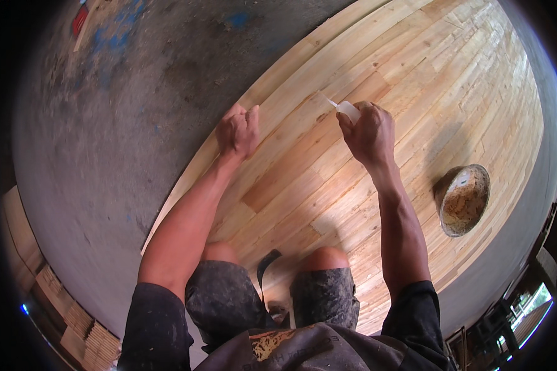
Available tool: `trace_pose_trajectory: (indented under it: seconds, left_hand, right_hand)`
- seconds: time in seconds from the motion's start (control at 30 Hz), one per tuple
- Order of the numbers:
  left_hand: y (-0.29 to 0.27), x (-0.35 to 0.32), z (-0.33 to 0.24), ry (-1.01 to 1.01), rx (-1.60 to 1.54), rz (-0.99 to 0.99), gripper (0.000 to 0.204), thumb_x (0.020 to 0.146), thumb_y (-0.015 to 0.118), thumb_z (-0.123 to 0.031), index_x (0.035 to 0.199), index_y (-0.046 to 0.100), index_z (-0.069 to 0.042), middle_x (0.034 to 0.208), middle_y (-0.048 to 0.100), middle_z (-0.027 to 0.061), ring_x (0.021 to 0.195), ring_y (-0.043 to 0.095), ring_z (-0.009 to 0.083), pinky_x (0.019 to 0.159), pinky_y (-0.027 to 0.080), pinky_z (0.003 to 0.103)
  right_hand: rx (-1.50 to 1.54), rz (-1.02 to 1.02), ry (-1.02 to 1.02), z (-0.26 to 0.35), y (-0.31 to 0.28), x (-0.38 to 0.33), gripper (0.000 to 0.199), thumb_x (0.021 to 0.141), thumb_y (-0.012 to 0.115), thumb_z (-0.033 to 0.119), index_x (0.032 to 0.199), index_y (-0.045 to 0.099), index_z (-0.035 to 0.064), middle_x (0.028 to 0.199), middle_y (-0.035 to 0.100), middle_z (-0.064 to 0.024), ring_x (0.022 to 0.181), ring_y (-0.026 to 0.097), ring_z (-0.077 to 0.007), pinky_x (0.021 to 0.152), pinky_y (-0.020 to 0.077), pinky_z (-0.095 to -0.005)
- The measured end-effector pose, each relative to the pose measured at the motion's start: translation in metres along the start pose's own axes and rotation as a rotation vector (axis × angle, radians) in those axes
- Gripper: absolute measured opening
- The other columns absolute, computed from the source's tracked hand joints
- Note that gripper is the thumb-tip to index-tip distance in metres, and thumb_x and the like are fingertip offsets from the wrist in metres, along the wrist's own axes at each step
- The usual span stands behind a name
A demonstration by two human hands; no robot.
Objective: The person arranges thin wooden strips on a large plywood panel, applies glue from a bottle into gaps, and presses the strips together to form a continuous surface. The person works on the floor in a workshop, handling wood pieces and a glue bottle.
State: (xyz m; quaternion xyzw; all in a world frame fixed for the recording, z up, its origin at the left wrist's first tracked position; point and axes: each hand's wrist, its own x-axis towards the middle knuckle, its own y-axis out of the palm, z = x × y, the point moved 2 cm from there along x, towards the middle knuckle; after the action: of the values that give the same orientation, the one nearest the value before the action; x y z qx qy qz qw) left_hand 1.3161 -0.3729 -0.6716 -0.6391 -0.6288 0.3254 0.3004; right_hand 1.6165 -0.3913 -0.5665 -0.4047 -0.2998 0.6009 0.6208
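Observation:
A wide panel of pale wooden strips (278,176) lies in front of me, and I crouch over it. Closed in a fist, my left hand (238,131) is at the panel's left edge; what its fingers hold, if anything, is hidden. My right hand (372,128) is wrapped round a small white squeeze bottle (349,111). The bottle's thin nozzle points up and left, close to the seams between strips. Some strips near the nozzle show dark gaps or marks.
A bowl (465,201) crusted with brown paste sits on the panel to the right, with a pale item inside. Between my knees lies a dark curved strip (266,264). Grey concrete floor (105,148) borders the panel. Stacked wood pieces (96,340) stand at the lower left.

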Motion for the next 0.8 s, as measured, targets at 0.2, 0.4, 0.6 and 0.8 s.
trace_pose_trajectory:
  seconds: [0.2,0.4,0.6,0.8]
  left_hand:
    - [0.000,-0.001,0.000,-0.033,0.024,0.027,0.053,0.113,0.061,-0.040,0.083,0.073,0.002,0.088,0.071,0.0195,0.081,0.069,0.0399,0.072,0.050,0.050]
    - [0.001,0.001,0.001,-0.035,0.042,0.058,0.054,0.114,0.060,-0.041,0.084,0.074,0.003,0.088,0.071,0.0194,0.081,0.070,0.0399,0.073,0.050,0.051]
    - [-0.001,-0.001,-0.002,0.002,0.002,0.025,0.053,0.113,0.062,-0.040,0.085,0.074,0.003,0.086,0.070,0.0186,0.079,0.069,0.0375,0.071,0.050,0.049]
    - [0.001,0.000,0.000,0.028,0.022,0.019,0.050,0.114,0.062,-0.037,0.085,0.074,0.002,0.086,0.071,0.0185,0.078,0.069,0.0364,0.070,0.049,0.049]
  right_hand:
    - [0.028,-0.057,-0.027,-0.008,-0.006,0.012,0.025,0.090,0.083,0.018,0.089,0.076,-0.0053,0.088,0.074,-0.0279,0.084,0.074,-0.0479,0.077,0.0603,-0.0542]
    - [0.006,0.047,0.050,-0.003,-0.005,0.008,0.026,0.091,0.086,0.021,0.094,0.078,-0.0037,0.090,0.076,-0.0256,0.090,0.076,-0.0444,0.080,0.0611,-0.0511]
    - [0.035,0.031,-0.016,0.008,0.000,-0.002,0.026,0.090,0.087,0.020,0.098,0.079,-0.0034,0.090,0.076,-0.0255,0.086,0.077,-0.0453,0.078,0.0623,-0.0502]
    - [0.057,-0.018,0.001,-0.007,-0.010,0.017,0.032,0.090,0.086,0.020,0.081,0.073,-0.0078,0.087,0.072,-0.0319,0.080,0.073,-0.0514,0.073,0.0596,-0.0559]
